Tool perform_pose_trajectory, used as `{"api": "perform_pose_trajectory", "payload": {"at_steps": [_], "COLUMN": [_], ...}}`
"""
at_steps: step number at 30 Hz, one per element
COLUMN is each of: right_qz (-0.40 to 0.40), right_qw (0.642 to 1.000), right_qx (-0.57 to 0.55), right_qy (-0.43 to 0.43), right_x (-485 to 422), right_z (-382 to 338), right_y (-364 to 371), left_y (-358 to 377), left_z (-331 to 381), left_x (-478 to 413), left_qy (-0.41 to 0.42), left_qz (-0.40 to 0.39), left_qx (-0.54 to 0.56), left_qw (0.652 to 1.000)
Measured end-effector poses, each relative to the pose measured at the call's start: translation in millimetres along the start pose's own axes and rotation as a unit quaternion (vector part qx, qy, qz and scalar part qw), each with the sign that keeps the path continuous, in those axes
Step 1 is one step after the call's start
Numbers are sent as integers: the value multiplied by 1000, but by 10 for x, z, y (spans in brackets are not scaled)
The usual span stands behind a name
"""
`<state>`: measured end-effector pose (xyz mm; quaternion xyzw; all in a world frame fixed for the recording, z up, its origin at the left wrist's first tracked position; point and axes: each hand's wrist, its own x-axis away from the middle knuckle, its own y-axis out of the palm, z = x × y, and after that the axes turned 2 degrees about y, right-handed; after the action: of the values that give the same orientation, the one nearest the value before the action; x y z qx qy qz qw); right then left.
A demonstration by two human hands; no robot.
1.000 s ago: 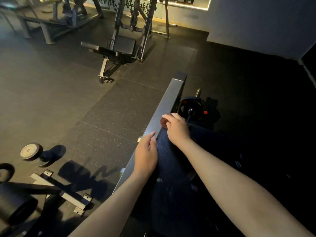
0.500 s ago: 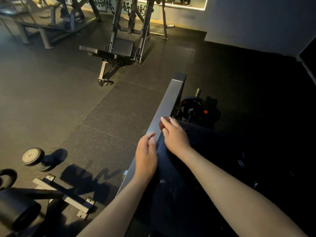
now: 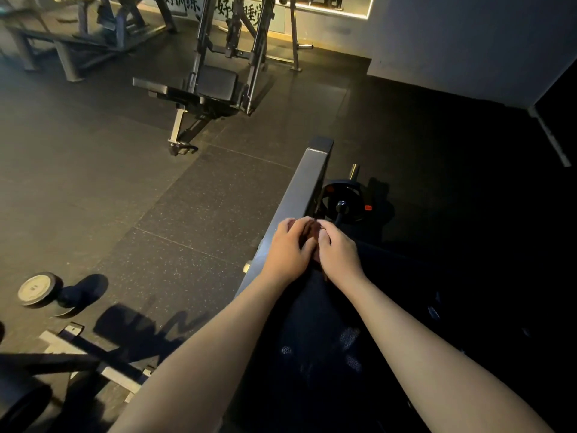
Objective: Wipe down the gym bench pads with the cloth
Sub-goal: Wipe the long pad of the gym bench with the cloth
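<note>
I see the left hand [image 3: 288, 253] and the right hand [image 3: 338, 256] pinching a brown cloth [image 3: 312, 233] between them. Both are over the dark pad [image 3: 312, 332].

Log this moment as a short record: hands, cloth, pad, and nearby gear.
left hand: fingers curled on the cloth
right hand: also gripping the cloth, close against the left hand
cloth: brownish, bunched between both hands
pad: dark and dimly lit; hands at its far end
metal beam: grey, along the pad's left side
weight plate: just beyond the hands, right of the beam
dumbbell: on the floor, far left
wiping: cannot tell whether the cloth touches the pad
</note>
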<state>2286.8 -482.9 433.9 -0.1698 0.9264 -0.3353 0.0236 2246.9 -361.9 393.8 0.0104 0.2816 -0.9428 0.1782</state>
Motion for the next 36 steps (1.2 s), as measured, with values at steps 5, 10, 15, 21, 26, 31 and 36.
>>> {"api": "perform_pose_trajectory", "payload": {"at_steps": [5, 10, 15, 21, 26, 31, 36], "right_qz": [2, -24, 18, 23, 4, -1, 13], "right_qw": [999, 996, 998, 998, 999, 998, 999], "right_qx": [25, 44, -7, 11, -11, 36, 18], "right_qy": [-47, -73, -56, -56, -47, -58, -32], "right_x": [169, 263, 216, 228, 303, 284, 246], "right_z": [31, 104, 60, 87, 97, 151, 56], "right_y": [-8, 35, 48, 103, 58, 160, 138], "left_y": [-115, -360, -278, -180, -302, -175, -32], "left_z": [-10, -84, 7, 82, 33, -158, -4], "left_x": [140, 659, 220, -21, 365, 365, -129], "left_qy": [-16, 16, -28, -49, -4, 39, 1], "left_qz": [15, 95, 66, -72, -26, 22, 11], "left_qx": [-26, -153, -60, 22, 41, -36, -6], "left_qw": [999, 984, 996, 996, 999, 998, 1000]}}
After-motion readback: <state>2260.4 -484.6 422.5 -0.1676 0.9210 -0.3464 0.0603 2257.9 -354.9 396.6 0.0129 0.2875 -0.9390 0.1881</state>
